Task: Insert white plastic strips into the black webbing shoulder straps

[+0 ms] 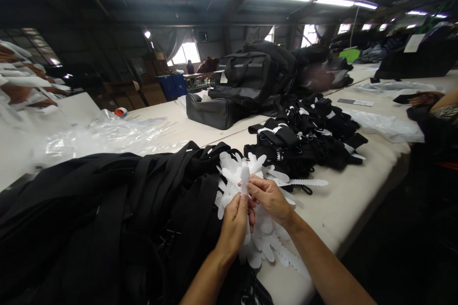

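Observation:
A white strip with rounded ends stands upright between my two hands, above a heap of similar white strips. My left hand pinches the strip between thumb and fingers at its lower part. My right hand is closed on the same strip from the right side, its fingertips close to the left thumb. Black straps lie in a large pile to the left of the heap. Behind it are bundled black straps with buckles, some wrapped with white strips.
Dark bags are stacked farther back on the pale table. Clear plastic and a roll of tape lie at the left. Another person's arm reaches in at the right edge, near plastic bags.

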A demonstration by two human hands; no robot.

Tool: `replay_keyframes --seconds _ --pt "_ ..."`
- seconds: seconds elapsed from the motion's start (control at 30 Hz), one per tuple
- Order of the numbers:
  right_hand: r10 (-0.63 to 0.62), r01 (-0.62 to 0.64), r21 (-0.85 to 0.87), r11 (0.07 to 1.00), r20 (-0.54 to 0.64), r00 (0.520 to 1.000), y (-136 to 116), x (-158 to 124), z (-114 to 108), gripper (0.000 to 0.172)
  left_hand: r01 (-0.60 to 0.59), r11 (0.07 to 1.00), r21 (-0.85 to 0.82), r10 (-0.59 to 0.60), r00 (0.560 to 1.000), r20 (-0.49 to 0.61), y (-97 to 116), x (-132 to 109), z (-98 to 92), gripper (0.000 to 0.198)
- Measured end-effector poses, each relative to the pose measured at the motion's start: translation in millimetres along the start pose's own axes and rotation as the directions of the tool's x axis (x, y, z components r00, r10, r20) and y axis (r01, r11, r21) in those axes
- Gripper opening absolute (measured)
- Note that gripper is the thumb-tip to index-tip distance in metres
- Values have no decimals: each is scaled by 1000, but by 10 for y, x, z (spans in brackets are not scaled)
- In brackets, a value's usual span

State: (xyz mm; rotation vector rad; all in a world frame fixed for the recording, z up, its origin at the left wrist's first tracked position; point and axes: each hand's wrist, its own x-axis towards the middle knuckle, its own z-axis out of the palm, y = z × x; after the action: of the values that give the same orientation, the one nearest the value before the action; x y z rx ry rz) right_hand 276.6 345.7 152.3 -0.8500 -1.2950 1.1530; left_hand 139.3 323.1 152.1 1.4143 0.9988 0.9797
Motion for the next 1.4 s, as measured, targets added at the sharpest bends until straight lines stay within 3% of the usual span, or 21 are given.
replay_keyframes --seconds 0.07,0.23,0.3,0.37,0.47,0.53,0.6,0.67,0.77,0.83,0.9,0.97,1.03,1.23,1.3,1.4 --pt "31 -32 78 996 18 999 -17 -9 -1 38 9 1000 13 -9 999 32 -3 0 6 41" --pt "104 -81 229 970 -91 990 11 -17 25 47 -99 980 174 100 995 7 0 -8 -5 32" --pt "161 -134 282 950 -72 984 22 -11 23 39 -94 973 209 104 994 -37 5 -10 -27 37" --pt "213 -173 347 922 -82 974 29 5 -15 32 -51 982 181 80 984 -157 8 -5 -57 41" --pt "233 -95 427 899 -284 930 41 45 -133 35 -18 999 34 29 937 -349 6 13 -90 40" --pt "185 -24 355 935 -427 885 64 73 -203 35 -50 999 -1 46 928 -369 7 23 -91 38" --pt "98 -9 177 984 -498 862 104 94 -222 34 -82 997 14 82 942 -325 12 24 -75 37" --pt "2 8 17 1000 -501 866 150 105 -185 42 -83 996 8 83 963 -257 19 14 -48 37" --pt "-108 70 -97 993 -478 872 183 94 -84 75 -41 999 -15 38 989 -144 20 -4 -11 37" --pt "-156 94 -164 982 -421 893 156 68 -30 62 -22 1000 -16 21 996 -85 12 -6 3 38" --pt "-112 80 -130 988 -258 960 98 35 0 36 -23 1000 1 23 999 -44 2 -1 9 38" --pt "-10 10 -9 1000 -56 998 33 6 10 30 -27 999 18 28 999 -25 -6 5 13 38" --pt "53 -55 109 993 29 998 -13 -11 11 30 -32 999 31 33 999 -11 -13 6 18 39" --pt "175 -143 284 948 -89 980 10 -5 19 39 -38 994 104 33 998 49 -45 2 6 37" --pt "228 -178 318 931 -128 965 41 16 -7 37 -44 994 104 48 998 -34 -41 9 -26 42" --pt "238 -111 359 927 -330 914 81 66 -107 38 -14 1000 21 19 958 -287 -10 17 -74 43"
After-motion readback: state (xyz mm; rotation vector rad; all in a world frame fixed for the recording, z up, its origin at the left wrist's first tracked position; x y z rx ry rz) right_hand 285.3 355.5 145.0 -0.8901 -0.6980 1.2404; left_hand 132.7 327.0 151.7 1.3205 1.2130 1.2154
